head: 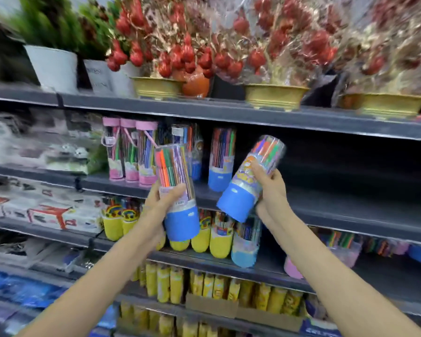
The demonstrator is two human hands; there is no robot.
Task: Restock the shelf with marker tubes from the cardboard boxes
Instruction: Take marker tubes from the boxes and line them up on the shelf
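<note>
My left grip (164,200) curls round one blue-based marker tube (178,193), nearly upright, and my right grip (269,183) clasps another (249,181) tilted right, both raised before the shelf (326,198) where a blue-based tube (221,159) stands beside pink-capped tubes (129,152).

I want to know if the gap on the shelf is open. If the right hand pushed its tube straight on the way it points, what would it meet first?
Probably nothing: the right hand tilts its marker tube up toward the dark bare stretch of shelf, right of the standing blue-based tube. Depth is unclear.
</note>
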